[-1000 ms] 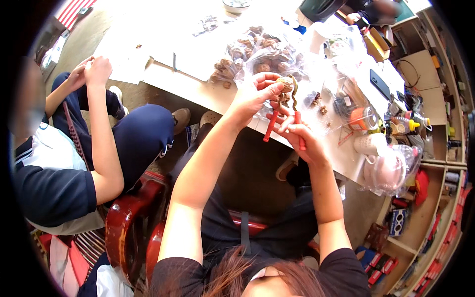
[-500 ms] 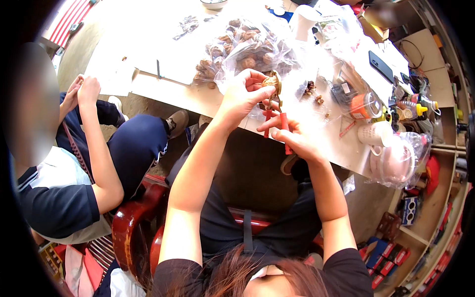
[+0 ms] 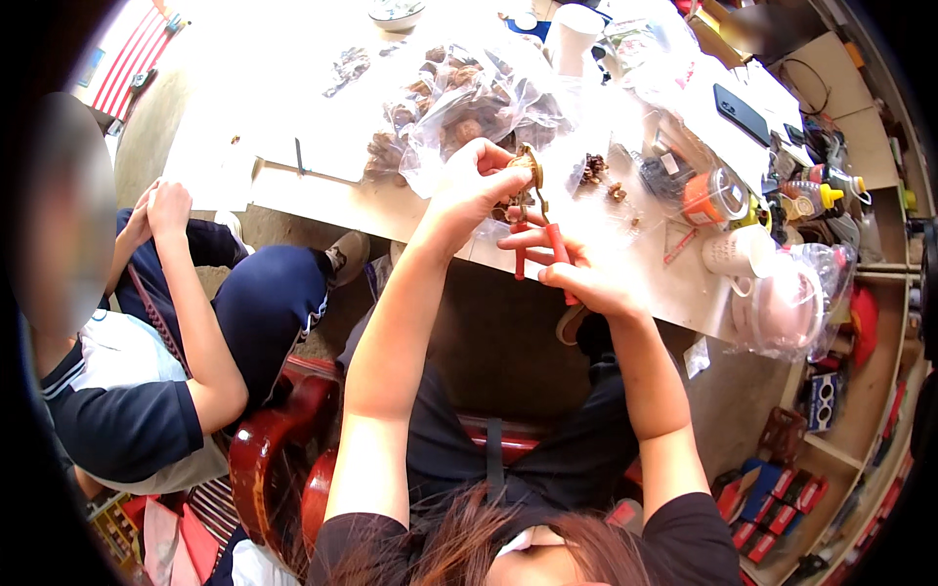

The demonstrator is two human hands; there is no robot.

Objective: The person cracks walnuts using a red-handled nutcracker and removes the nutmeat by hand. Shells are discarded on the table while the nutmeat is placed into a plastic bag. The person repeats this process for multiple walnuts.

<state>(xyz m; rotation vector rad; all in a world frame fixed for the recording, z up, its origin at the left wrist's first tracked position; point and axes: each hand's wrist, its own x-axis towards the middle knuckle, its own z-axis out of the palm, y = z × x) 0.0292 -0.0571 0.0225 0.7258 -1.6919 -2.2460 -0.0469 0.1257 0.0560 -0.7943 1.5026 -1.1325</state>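
At the table's near edge, my left hand [image 3: 467, 200] pinches a brown walnut [image 3: 525, 160] between thumb and fingers. The walnut sits at the brass-coloured jaws of a nutcracker, and my fingers hide part of it. My right hand [image 3: 598, 281] grips the nutcracker by its red handles [image 3: 558, 246], which stand a little apart and point down toward me. Just beyond my left hand, a clear plastic bag [image 3: 459, 107] full of walnuts lies on the table. Some dark brown pieces [image 3: 593, 169] rest on the tabletop to the right of the nutcracker.
To the right stand an orange-labelled jar [image 3: 711, 198], a white mug [image 3: 738, 252] and a bagged pink container [image 3: 785, 311]. A dark phone [image 3: 742, 114] lies farther back. Another person [image 3: 127, 391] sits at my left, hands together. Shelves [image 3: 840, 430] line the right side.
The view has shifted slightly, so the table's things appear farther left. The nutcracker has turned a little, and less of the walnut shows. Both my hands keep their hold.
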